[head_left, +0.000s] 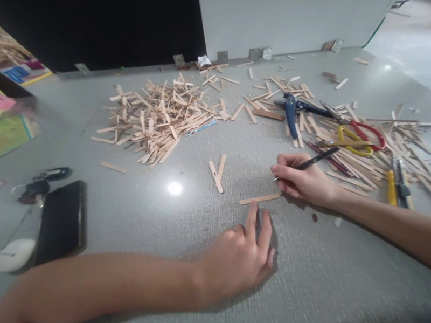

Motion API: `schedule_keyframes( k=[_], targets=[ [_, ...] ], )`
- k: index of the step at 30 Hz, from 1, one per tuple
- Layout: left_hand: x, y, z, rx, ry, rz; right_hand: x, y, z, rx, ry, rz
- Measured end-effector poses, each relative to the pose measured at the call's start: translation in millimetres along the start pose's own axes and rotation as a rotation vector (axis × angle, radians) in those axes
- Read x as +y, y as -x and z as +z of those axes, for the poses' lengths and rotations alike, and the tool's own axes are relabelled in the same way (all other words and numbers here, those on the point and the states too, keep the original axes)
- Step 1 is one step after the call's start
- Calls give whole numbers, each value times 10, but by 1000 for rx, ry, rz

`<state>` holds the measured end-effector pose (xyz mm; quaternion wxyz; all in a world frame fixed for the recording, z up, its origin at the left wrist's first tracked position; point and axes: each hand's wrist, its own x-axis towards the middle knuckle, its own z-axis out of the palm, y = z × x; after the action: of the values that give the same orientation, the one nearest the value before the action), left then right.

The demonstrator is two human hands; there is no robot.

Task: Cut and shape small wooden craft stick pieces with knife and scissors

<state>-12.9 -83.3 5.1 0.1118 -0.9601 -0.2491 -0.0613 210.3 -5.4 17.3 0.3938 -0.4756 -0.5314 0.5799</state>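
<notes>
A single popsicle stick [260, 198] lies crosswise on the grey table. My left hand [243, 255] rests on the tabletop with its fingers apart, one fingertip touching the stick's lower edge. In my right hand [304, 179] is a dark pen [317, 158], gripped between thumb and fingers. Its tip points left, just above the stick's right end. Behind them two more popsicle sticks [217, 175] lie in a V shape, meeting at their near ends.
Heaped popsicle sticks [163, 115] spread at the back. Blue-handled pliers [292, 114], red and yellow scissors [361, 137] and a yellow cutter [392, 188] lie among sticks at right. A black phone [61, 221], keys [36, 191] and a white mouse [14, 254] sit left.
</notes>
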Motion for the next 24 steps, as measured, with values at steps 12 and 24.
schedule_keyframes(
  k=[12,24],
  targets=[
    [-21,-14,-7,-19,16,6,2,84,48,-165,186,-35],
    [-13,-12,3,-15,33,-4,32,121,53,-165,384,-90]
  ],
)
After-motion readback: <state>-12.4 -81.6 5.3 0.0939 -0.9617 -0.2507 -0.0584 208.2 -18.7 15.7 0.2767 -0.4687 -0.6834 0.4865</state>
